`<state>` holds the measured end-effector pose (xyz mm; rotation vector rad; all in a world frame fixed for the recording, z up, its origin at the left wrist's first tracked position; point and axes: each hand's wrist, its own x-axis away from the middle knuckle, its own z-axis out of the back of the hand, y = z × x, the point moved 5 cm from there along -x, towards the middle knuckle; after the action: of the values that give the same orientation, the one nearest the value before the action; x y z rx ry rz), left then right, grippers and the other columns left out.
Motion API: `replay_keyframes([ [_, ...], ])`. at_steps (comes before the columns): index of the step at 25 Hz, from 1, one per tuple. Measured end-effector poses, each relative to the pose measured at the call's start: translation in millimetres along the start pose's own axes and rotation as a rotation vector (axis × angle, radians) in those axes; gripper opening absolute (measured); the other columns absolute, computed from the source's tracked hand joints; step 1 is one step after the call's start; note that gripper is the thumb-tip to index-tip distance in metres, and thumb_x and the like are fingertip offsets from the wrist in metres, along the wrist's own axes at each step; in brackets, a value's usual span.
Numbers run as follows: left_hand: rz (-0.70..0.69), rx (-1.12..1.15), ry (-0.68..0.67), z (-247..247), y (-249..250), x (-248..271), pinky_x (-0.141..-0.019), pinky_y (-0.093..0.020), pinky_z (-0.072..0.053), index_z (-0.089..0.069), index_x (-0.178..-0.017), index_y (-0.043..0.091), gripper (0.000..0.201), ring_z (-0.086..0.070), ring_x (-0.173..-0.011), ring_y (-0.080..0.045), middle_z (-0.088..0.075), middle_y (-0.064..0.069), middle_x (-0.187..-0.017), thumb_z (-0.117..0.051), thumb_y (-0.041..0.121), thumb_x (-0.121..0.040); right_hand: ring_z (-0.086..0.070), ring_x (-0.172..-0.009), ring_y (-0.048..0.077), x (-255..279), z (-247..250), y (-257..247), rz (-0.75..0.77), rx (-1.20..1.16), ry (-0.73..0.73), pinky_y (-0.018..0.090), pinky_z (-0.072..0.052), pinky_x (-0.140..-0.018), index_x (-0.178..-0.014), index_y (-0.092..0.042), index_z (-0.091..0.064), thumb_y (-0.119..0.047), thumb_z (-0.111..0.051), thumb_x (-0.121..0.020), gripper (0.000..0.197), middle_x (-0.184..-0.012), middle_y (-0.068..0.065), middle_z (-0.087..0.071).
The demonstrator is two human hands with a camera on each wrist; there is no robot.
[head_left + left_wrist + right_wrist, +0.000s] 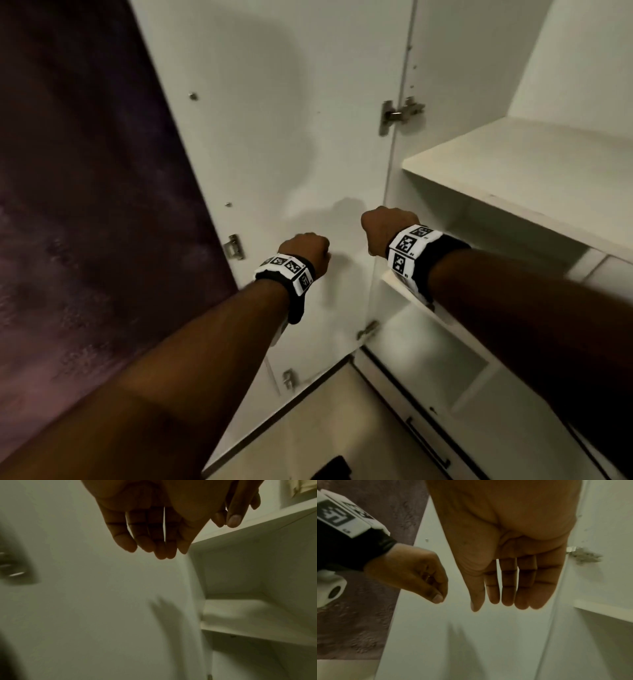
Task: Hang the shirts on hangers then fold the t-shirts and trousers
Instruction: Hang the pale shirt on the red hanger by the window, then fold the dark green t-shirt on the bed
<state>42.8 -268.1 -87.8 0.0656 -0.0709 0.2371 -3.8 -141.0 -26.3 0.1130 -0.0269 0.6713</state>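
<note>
No shirt, hanger, t-shirt or trousers shows clearly in any view. My left hand (pixel 305 249) hangs from a bent wrist in front of the open white wardrobe door (pixel 291 137). Its fingers (pixel 150 536) droop loosely and hold nothing. My right hand (pixel 387 230) hangs the same way, a little higher and to the right, near the door's hinged edge. The right hand's fingers (pixel 510 585) point down, relaxed and empty. In the right wrist view the left hand (pixel 412 573) appears loosely curled with nothing in it. Both wrists wear black bands with white marker blocks.
The wardrobe's white shelves (pixel 513 164) lie to the right, with a lower shelf (pixel 445 335) under my right forearm. A drawer with a black handle (pixel 428 445) sits below. A metal hinge (pixel 399 114) joins door and frame. A dark purple wall (pixel 68 205) fills the left; pale floor (pixel 325 428) below.
</note>
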Motion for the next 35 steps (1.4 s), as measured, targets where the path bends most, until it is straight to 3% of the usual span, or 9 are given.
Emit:
replay_keyframes([
  [6,0.354,0.028,-0.115,-42.0,-165.7,145.3,-0.089,-0.038,-0.048,-0.063,-0.116,0.018,0.029,-0.057,-0.112,-0.032,-0.061,-0.009,-0.121,-0.049,0.03,-0.093,-0.061,-0.106,0.036,15.0,-47.0,-206.2,0.308,-0.044,-0.08,0.035,-0.046,-0.078,-0.111,-0.007,-0.058,-0.011,-0.051,-0.09,0.022,-0.116,0.016,-0.061],
  [10,0.611,0.044,-0.074,-64.7,-263.1,282.3,-0.086,-0.042,-0.05,-0.062,-0.111,0.013,0.026,-0.06,-0.107,-0.035,-0.063,-0.013,-0.116,-0.048,0.022,-0.092,-0.061,-0.111,0.035,59.3,-57.5,-378.1,0.635,-0.034,-0.115,0.038,-0.049,-0.087,-0.117,-0.01,-0.06,-0.019,-0.052,-0.094,0.026,-0.121,0.014,-0.062],
  [12,0.592,0.073,-0.042,-67.4,-258.6,298.1,-0.084,-0.041,-0.049,-0.061,-0.111,0.011,0.026,-0.059,-0.107,-0.035,-0.061,-0.014,-0.115,-0.047,0.024,-0.094,-0.06,-0.112,0.035,68.8,-69.7,-399.0,0.673,-0.011,-0.145,0.039,-0.048,-0.089,-0.117,-0.009,-0.06,-0.016,-0.051,-0.094,0.025,-0.121,0.014,-0.063],
  [17,1.127,0.205,-0.052,-107.5,-300.6,493.4,-0.087,-0.039,-0.046,-0.061,-0.114,0.014,0.028,-0.056,-0.111,-0.034,-0.06,-0.013,-0.12,-0.046,0.026,-0.094,-0.06,-0.113,0.033,183.9,-103.4,-559.9,1.182,0.125,-0.255,0.04,-0.05,-0.092,-0.117,-0.01,-0.061,-0.016,-0.054,-0.091,0.027,-0.123,0.01,-0.062],
  [21,1.509,0.219,-0.11,-149.5,-258.1,657.8,-0.083,-0.038,-0.045,-0.062,-0.11,0.012,0.027,-0.057,-0.108,-0.035,-0.06,-0.013,-0.115,-0.044,0.026,-0.095,-0.063,-0.109,0.034,296.4,-127.3,-623.0,1.479,0.274,-0.213,0.04,-0.051,-0.085,-0.114,-0.012,-0.062,-0.011,-0.055,-0.089,0.027,-0.118,0.013,-0.065],
  [27,2.066,0.297,-0.117,-197.8,-104.8,880.8,-0.078,-0.038,-0.049,-0.062,-0.105,0.009,0.026,-0.06,-0.103,-0.035,-0.063,-0.013,-0.112,-0.043,0.022,-0.095,-0.058,-0.111,0.03,533.8,-146.9,-669.3,1.96,0.46,-0.119,0.037,-0.046,-0.078,-0.116,-0.012,-0.057,-0.013,-0.053,-0.094,0.023,-0.12,0.009,-0.06],
  [30,2.23,0.364,-0.103,-210.3,-27.6,957.2,-0.08,-0.04,-0.051,-0.061,-0.104,0.01,0.025,-0.058,-0.103,-0.034,-0.06,-0.012,-0.114,-0.043,0.024,-0.096,-0.059,-0.109,0.03,653.5,-157.0,-669.9,2.127,0.507,-0.084,0.039,-0.047,-0.079,-0.117,-0.012,-0.055,-0.013,-0.053,-0.094,0.023,-0.118,0.008,-0.06],
  [33,2.382,0.393,-0.105,-223.6,60.8,1036.5,-0.075,-0.037,-0.048,-0.06,-0.108,0.01,0.029,-0.058,-0.1,-0.034,-0.06,-0.012,-0.112,-0.04,0.028,-0.099,-0.061,-0.101,0.031,786.2,-165.3,-652.4,2.291,0.548,-0.083,0.04,-0.05,-0.073,-0.095,-0.015,-0.059,-0.015,-0.056,-0.092,0.004,-0.111,0.008,-0.063],
  [35,2.479,0.41,-0.099,-229.2,118.9,1084.5,-0.077,-0.04,-0.046,-0.059,-0.111,0.009,0.029,-0.055,-0.102,-0.035,-0.057,-0.013,-0.114,-0.039,0.027,-0.099,-0.06,-0.089,0.03,867.9,-169.8,-637.7,2.4,0.531,-0.062,0.038,-0.05,-0.068,-0.092,-0.015,-0.058,-0.016,-0.057,-0.091,0.001,-0.103,0.011,-0.062],
])
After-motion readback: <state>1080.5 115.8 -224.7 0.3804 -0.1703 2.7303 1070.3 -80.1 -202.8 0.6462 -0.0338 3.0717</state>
